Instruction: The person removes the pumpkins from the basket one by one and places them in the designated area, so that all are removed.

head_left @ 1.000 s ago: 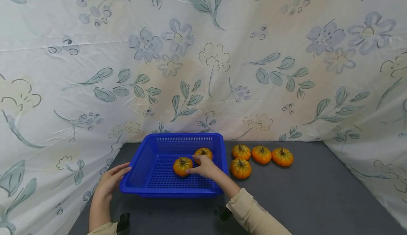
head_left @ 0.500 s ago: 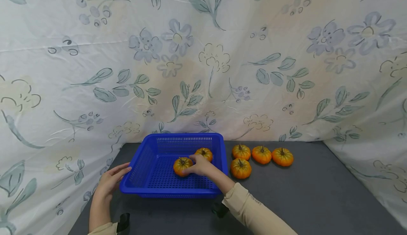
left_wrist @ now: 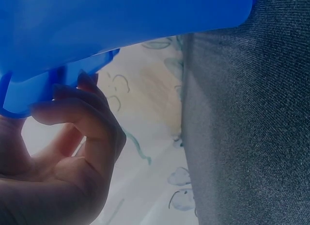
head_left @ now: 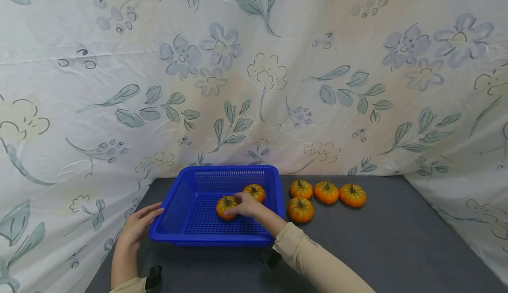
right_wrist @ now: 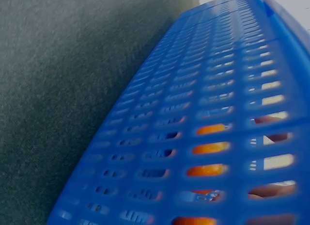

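A blue plastic basket (head_left: 216, 238) with slotted walls stands on the dark table, two small orange pumpkins inside it. My right hand (head_left: 250, 205) reaches over the basket's near right part and holds the left pumpkin (head_left: 226, 205) by its right side, thumb in front and fingers behind. The other pumpkin (head_left: 257, 191) sits just beyond that hand, partly covered by it. At the basket's left rim, my left hand (head_left: 136, 224) grips the edge; the left wrist view shows its curled fingers (left_wrist: 92, 120) against the blue rim. Through the slots in the right wrist view, orange skin (right_wrist: 208, 148) shows.
Several more pumpkins stand on the table right of the basket: one in front (head_left: 300, 209), the others in a row behind, ending at the rightmost pumpkin (head_left: 352, 195). A floral cloth (head_left: 270, 86) hangs behind and beside the dark table (head_left: 397, 240).
My right hand has shifted slightly left, its thumb and fingers coming further round the left pumpkin. The pumpkins, the basket and my left hand stay put.
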`<state>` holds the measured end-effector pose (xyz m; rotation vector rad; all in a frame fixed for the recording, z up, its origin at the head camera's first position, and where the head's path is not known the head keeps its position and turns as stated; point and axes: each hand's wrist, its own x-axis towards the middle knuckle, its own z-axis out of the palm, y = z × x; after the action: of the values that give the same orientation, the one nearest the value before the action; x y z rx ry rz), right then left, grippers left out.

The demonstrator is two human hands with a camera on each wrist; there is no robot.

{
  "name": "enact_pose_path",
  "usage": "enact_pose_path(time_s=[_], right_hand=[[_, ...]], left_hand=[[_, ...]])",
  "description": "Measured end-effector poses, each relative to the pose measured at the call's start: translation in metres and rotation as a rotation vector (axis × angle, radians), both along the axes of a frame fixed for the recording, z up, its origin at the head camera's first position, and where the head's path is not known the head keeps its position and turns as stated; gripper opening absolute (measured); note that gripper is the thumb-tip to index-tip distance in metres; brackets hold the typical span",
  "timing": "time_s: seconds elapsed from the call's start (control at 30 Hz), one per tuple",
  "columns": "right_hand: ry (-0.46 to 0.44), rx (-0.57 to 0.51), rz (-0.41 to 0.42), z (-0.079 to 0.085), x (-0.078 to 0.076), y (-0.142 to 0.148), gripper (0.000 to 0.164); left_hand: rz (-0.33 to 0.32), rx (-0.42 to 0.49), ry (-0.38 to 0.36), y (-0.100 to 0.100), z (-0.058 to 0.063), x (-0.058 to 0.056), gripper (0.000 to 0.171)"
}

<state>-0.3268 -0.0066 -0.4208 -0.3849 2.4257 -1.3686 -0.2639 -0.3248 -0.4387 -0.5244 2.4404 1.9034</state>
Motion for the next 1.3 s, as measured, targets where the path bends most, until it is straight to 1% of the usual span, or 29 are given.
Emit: enact_pose_path(time_s=[0.27,0.43,0.57,0.8,0.97,1.13,1.2,1.3], right_hand=[[-0.030,-0.025,0.030,-0.007,-0.004,0.000,0.075],[-0.040,-0.027,0.054,-0.011,-0.006,0.000,0.080],[-0.056,-0.031,0.059,-0.013,-0.009,0.000,0.080],[-0.042,-0.021,0.081,-0.013,-0.011,0.001,0.072],[-0.025,-0.035,0.085,-0.014,-0.010,0.001,0.059],[0.008,-0.026,0.108,-0.018,-0.011,0.000,0.048],[0.021,-0.014,0.122,-0.019,-0.011,0.000,0.048],[0.053,0.009,0.152,-0.019,-0.010,-0.001,0.054]], left_hand=[[0.005,-0.026,-0.014,-0.001,0.000,-0.002,0.073],[0.008,-0.015,-0.023,-0.002,-0.002,-0.002,0.072],[0.008,-0.016,-0.022,-0.001,-0.001,-0.002,0.073],[0.011,-0.032,-0.021,-0.001,-0.001,-0.003,0.074],[0.007,-0.016,-0.024,-0.001,-0.002,-0.003,0.074],[0.010,-0.012,-0.023,-0.001,-0.002,-0.003,0.074],[0.009,-0.009,-0.021,-0.001,-0.003,-0.004,0.072],[0.014,-0.009,-0.024,-0.001,-0.002,-0.003,0.072]])
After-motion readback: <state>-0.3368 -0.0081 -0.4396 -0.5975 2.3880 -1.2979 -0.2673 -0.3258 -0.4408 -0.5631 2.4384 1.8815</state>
